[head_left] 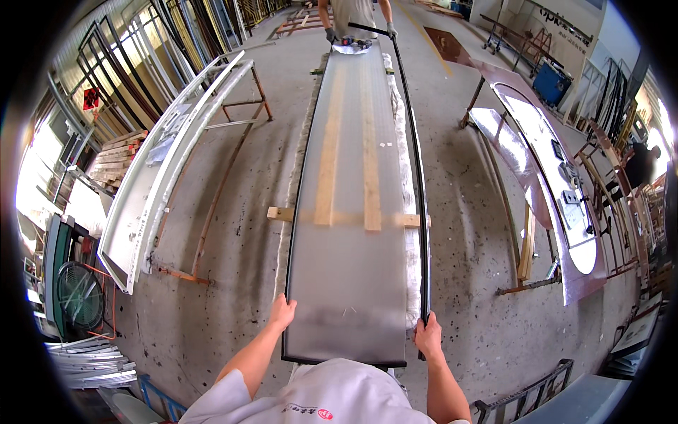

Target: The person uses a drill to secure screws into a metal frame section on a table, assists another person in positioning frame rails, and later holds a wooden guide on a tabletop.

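Note:
A long, translucent panel [346, 283] lies lengthwise in front of me, with black edging along its left side and near end. My left hand [284, 311] is closed round that left edge, near its close corner. A long black frame strip [412, 155] runs along the panel's right side, apart from it, with a short piece joined at its far end. My right hand [429, 336] grips the strip's near end. At the far end, a co-worker's gloved hand [391, 30] is at the strip's corner; the other glove [330, 34] is by the panel's far left corner.
Wooden boards [329, 155] and a crosspiece [280, 213] show under the panel, beside wrapped white rails [413, 297]. White frames [152, 191] rest on a rusty stand at left. At right stands a table with a shiny door-like panel [565, 191]. A fan [79, 295] stands near left.

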`<state>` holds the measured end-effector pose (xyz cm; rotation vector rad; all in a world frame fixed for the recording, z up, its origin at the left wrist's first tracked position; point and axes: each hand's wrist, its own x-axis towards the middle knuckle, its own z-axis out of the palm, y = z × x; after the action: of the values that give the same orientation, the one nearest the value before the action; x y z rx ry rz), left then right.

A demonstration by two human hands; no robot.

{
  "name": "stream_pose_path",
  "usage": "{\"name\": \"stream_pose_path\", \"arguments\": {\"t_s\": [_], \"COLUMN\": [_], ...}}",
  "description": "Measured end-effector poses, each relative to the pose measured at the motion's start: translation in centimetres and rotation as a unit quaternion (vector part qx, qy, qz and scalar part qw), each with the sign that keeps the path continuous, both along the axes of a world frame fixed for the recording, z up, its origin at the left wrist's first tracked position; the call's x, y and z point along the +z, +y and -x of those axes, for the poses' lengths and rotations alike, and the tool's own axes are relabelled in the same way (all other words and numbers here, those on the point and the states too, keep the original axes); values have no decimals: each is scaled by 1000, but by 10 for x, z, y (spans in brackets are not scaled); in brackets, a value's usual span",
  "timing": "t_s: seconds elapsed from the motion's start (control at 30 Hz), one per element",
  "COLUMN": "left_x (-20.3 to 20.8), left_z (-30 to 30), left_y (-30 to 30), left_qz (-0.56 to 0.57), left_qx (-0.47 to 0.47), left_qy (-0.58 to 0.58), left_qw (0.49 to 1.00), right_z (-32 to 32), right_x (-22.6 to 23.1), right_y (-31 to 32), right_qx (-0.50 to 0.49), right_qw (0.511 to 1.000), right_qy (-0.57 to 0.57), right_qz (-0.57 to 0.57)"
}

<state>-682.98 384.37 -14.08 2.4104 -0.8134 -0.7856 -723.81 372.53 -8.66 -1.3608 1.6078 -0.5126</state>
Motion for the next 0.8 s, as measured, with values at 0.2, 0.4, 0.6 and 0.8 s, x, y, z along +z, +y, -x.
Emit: {"name": "stream_pose_path", "arguments": {"t_s": [0.2,0.4,0.6,0.8], "left_x": [-9,15,6,16], "left_z": [-9,8,22,38], "left_y": [7,34,86,122], "left_qz": [22,-8,-29,-62], "left_qx": [33,-18,11,27], "left_qy": [81,48,135,161], "left_qw": [996,999,990,985], "right_z": [-2,-12,-14,-14], "right_x": [-8,-6,-17,-8], "right_y": [-9,-13,-5,2], "right_qx": [58,81,110,125], "right_qw": [989,984,982,981], "right_qy": [89,105,111,104], "right_qz": [107,118,107,105]}}
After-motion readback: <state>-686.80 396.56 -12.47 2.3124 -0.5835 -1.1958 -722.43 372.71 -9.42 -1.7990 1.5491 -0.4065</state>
